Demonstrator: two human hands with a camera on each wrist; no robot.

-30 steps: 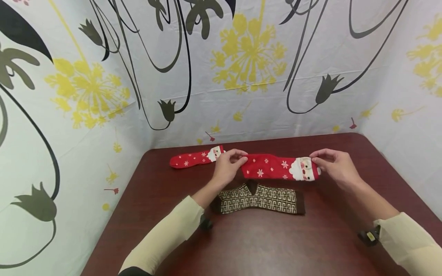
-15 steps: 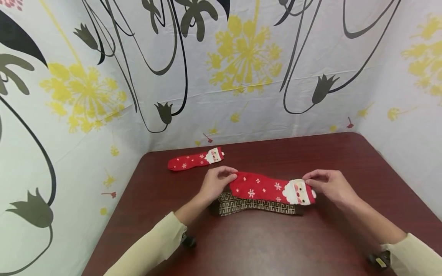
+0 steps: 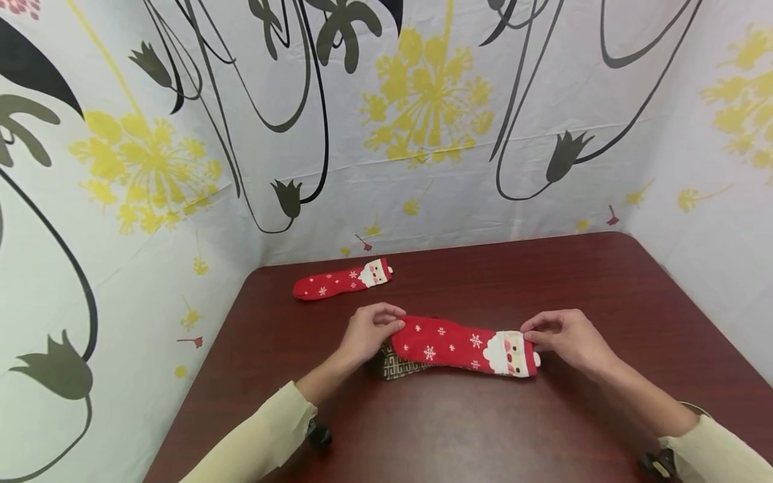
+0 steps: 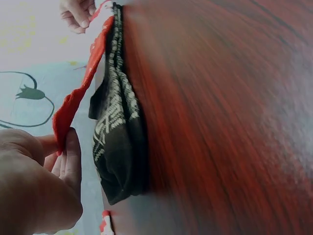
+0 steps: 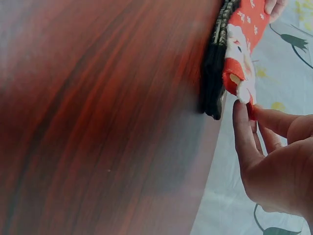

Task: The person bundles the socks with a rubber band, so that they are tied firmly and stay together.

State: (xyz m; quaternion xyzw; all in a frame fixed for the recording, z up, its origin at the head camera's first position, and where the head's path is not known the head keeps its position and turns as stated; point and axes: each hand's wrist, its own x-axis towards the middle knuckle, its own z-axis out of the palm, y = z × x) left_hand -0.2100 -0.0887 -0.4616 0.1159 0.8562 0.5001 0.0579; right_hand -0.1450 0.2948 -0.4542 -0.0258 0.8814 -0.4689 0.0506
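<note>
A red sock [image 3: 449, 345] with white snowflakes and a Santa face is stretched flat between both hands. My left hand [image 3: 370, 334] pinches its toe end, and my right hand [image 3: 566, 337] pinches the cuff end beside the Santa face. Beneath it lies a brown sock [image 3: 398, 365] with a cream geometric pattern, mostly covered in the head view. From the side, in the left wrist view, the red sock [image 4: 80, 93] hangs just above the patterned sock [image 4: 120, 142], with a gap toward the toe. At the cuff end the two are close together in the right wrist view.
A second red Santa sock [image 3: 342, 278] lies at the back left of the dark wooden table [image 3: 471, 422]. A patterned cloth [image 3: 435, 201] hangs along the table's back and sides.
Both hands have brought the red sock toward the person and slightly left, from behind the patterned sock to over it. The second red sock has stayed where it was on the table.
</note>
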